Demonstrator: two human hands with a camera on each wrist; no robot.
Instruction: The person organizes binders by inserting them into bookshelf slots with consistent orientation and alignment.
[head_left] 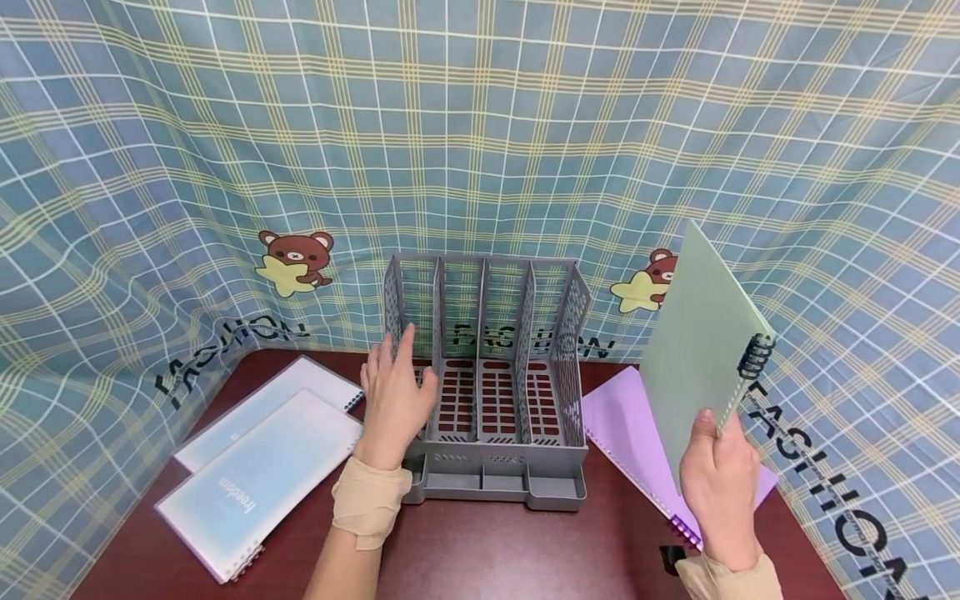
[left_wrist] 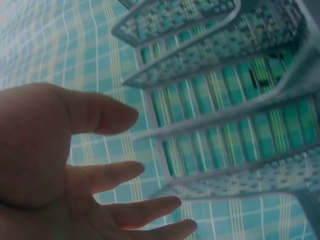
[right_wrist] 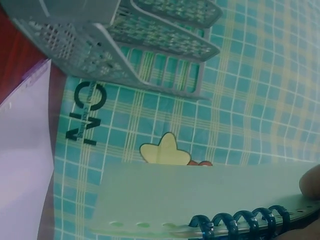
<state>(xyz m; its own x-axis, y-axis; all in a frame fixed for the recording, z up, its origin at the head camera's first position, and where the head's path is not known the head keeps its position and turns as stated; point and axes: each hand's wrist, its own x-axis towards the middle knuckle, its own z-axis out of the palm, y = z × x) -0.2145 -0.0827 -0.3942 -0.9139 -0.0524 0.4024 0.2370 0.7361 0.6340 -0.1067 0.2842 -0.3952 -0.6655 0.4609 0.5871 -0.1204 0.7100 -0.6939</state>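
Observation:
A pale green ring-bound notebook (head_left: 693, 333) stands upright in my right hand (head_left: 722, 483), gripped near its lower spine edge with the thumb on the cover. Its dark coil rings (right_wrist: 240, 222) show close up in the right wrist view. My left hand (head_left: 397, 404) holds nothing; its fingers are spread over the left front of a grey file rack (head_left: 491, 448). In the left wrist view the left hand's fingers (left_wrist: 120, 177) extend beside the rack's perforated dividers (left_wrist: 200, 125). The rack has several upright slots and small front trays.
Two white-and-blue notebooks, a nearer one (head_left: 262, 483) overlapping a farther one (head_left: 225, 421), lie left on the dark red table (head_left: 480, 554). A purple notebook (head_left: 626, 425) lies at right, partly behind the green one. A black object (head_left: 672, 558) sits near the right wrist. Plaid cloth (head_left: 480, 125) surrounds the table.

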